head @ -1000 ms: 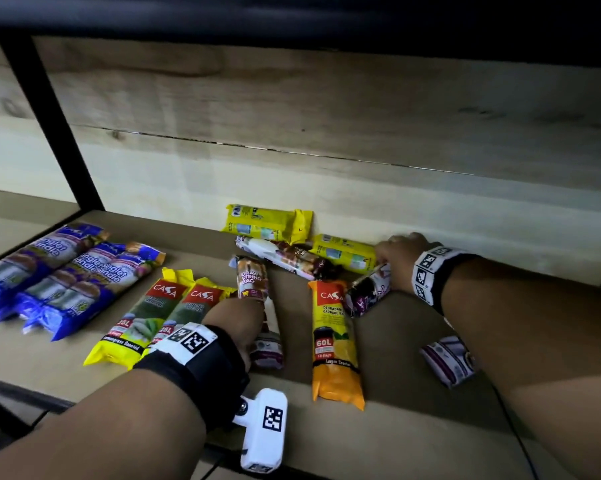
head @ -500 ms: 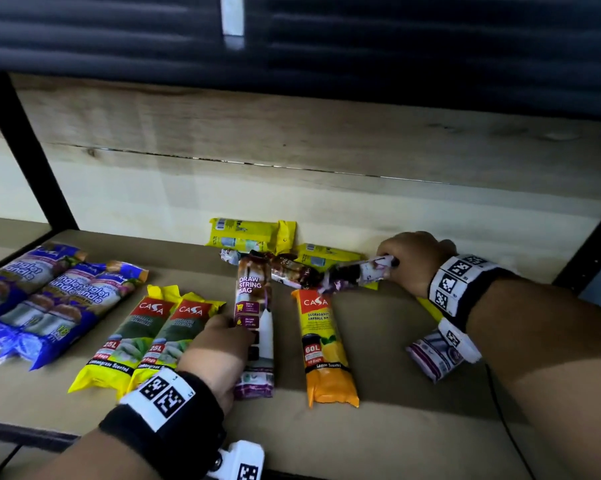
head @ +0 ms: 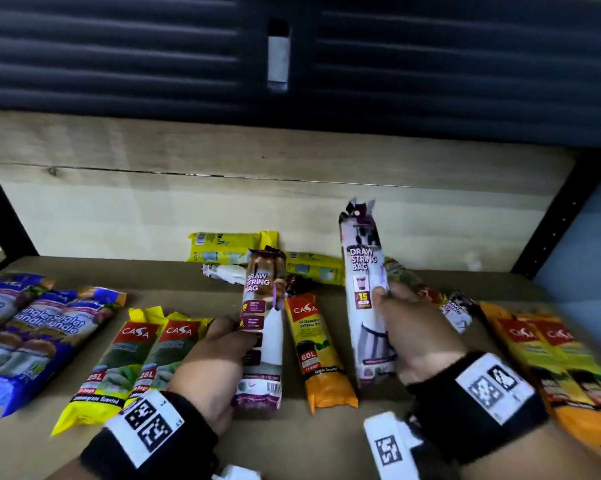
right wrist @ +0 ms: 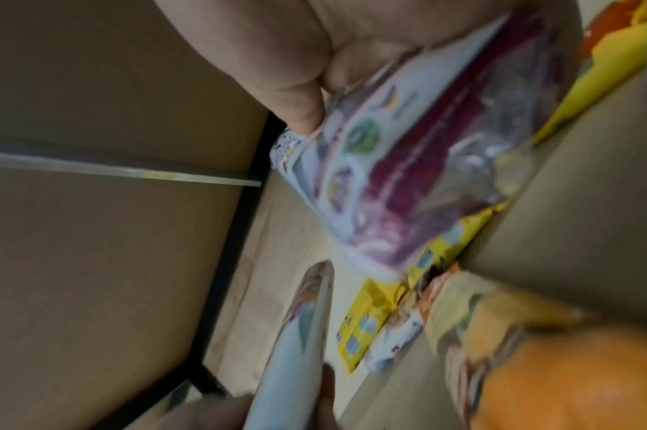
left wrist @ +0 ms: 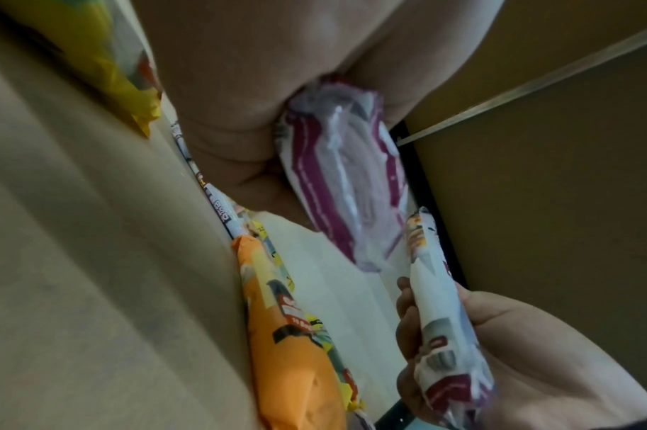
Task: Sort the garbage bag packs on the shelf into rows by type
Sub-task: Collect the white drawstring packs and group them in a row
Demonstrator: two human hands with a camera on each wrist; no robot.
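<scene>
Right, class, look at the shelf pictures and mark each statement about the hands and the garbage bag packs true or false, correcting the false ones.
1. Each hand holds a Draw String Bag pack. True: the left hand grips one pack, the right hand the other.
2. The orange Casa 60L pack lies on the shelf between the two held packs. True.
3. The blue Singlet Handle packs lie at the far right. False: they lie at the far left.
4. Two yellow Casa 25L packs lie side by side. True.
5. The right hand's pack lies flat on the shelf. False: it is raised, standing nearly upright.
</scene>
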